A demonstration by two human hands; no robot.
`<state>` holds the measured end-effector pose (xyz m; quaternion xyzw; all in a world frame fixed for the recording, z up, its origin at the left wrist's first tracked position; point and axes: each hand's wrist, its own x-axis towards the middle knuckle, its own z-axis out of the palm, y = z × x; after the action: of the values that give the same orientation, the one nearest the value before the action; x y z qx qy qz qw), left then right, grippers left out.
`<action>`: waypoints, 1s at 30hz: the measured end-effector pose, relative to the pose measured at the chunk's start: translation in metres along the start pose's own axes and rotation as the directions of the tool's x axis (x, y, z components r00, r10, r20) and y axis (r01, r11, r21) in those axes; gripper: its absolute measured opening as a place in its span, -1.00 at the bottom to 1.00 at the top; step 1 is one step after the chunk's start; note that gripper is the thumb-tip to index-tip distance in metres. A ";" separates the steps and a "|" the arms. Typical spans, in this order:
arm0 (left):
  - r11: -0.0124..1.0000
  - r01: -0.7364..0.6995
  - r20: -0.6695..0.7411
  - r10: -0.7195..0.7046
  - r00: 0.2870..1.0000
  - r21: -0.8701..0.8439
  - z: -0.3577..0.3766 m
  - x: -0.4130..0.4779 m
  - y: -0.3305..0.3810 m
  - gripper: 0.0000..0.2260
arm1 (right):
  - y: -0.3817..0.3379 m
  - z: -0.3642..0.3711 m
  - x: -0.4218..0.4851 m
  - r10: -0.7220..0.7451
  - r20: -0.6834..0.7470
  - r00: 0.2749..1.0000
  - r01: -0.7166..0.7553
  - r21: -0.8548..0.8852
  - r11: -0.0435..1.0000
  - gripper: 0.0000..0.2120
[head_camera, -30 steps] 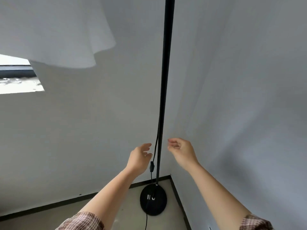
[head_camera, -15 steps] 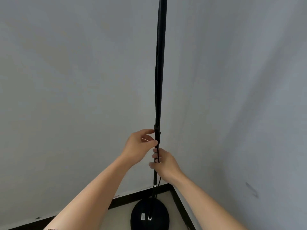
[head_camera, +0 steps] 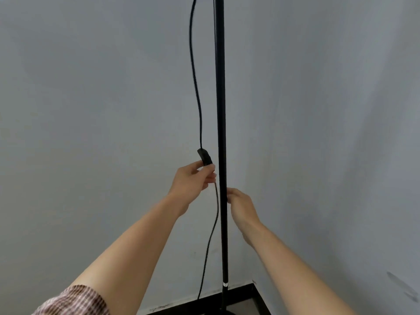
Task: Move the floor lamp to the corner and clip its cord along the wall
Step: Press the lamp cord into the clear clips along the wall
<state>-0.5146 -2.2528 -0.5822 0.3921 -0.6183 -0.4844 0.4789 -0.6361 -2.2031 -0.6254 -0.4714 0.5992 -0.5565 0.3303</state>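
Observation:
The floor lamp's black pole [head_camera: 220, 110] stands upright in the room corner, running out of frame at the top. Its black cord [head_camera: 196, 87] hangs loose to the left of the pole, with an inline switch [head_camera: 204, 156] partway down. My left hand [head_camera: 192, 181] pinches the switch and holds the cord away from the pole. My right hand [head_camera: 241, 206] touches the pole from the right at about waist height; its fingers are hidden behind the pole. Below my left hand the cord drops toward the floor. The lamp base is barely visible at the bottom edge.
Two plain grey walls [head_camera: 91, 133] meet just right of the pole. A black skirting board [head_camera: 241, 293] runs along the floor on both walls. Scuff marks [head_camera: 402, 285] show on the right wall low down.
My left hand has pulled the cord and its switch out to the left, away from the pole. My right hand has shifted to the pole's right side. The view has tilted slightly.

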 end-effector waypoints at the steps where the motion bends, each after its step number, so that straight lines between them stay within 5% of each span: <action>1: 0.999 0.005 0.036 -0.003 0.999 -0.039 0.003 0.002 0.002 -0.78 | -0.002 0.000 0.001 0.063 0.071 0.995 -0.067 0.055 0.996 -0.77; 5: 0.997 0.041 0.139 -0.031 0.990 -0.066 0.005 0.002 0.003 -0.77 | 0.011 -0.003 0.008 0.132 0.134 0.982 -0.137 0.030 0.990 -0.75; 9: 0.988 0.078 -0.070 -0.089 0.994 -0.135 0.002 -0.023 -0.011 -0.82 | 0.024 -0.053 0.011 0.048 -0.360 0.932 -0.010 0.106 0.994 -0.65; 12: 0.996 0.023 -0.219 -0.043 0.975 -0.090 0.008 -0.063 -0.034 -0.87 | 0.035 -0.101 -0.013 0.046 -0.410 0.911 -0.081 -0.070 0.994 -0.63; 15: 0.999 0.034 0.087 -0.037 0.995 0.042 0.035 -0.107 -0.065 -0.81 | 0.038 -0.114 -0.052 0.058 -0.323 0.945 -0.141 -0.238 0.961 -0.57; 18: 0.943 -0.042 0.457 -0.121 0.881 0.331 0.083 -0.135 -0.096 -0.55 | 0.018 -0.123 -0.074 0.040 -0.316 0.948 -0.162 -0.370 0.915 -0.57; 20: 0.892 -0.109 0.604 -0.203 0.771 0.439 0.115 -0.147 -0.110 -0.43 | 0.000 -0.133 -0.083 0.080 -0.309 0.948 -0.164 -0.256 0.953 -0.61; 23: 0.888 -0.111 0.712 -0.277 0.645 0.446 0.154 -0.167 -0.116 -0.57 | -0.030 -0.150 -0.096 0.077 -0.260 0.963 -0.059 0.078 0.995 -0.72; 27: 0.948 0.209 0.838 -0.309 0.450 0.238 0.179 -0.207 -0.112 -0.71 | -0.037 -0.164 -0.116 0.002 -0.290 0.957 0.016 0.060 0.998 -0.80; 30: 0.817 0.569 0.819 -0.387 0.424 0.092 0.178 -0.225 -0.118 -0.69 | -0.015 -0.168 -0.136 0.008 -0.256 0.967 -0.044 -0.135 0.990 -0.86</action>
<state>-0.6322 -2.0261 -0.7578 0.2367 -0.5756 -0.7824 0.0211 -0.7424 -2.0155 -0.6009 -0.4098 0.6805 -0.5646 0.2240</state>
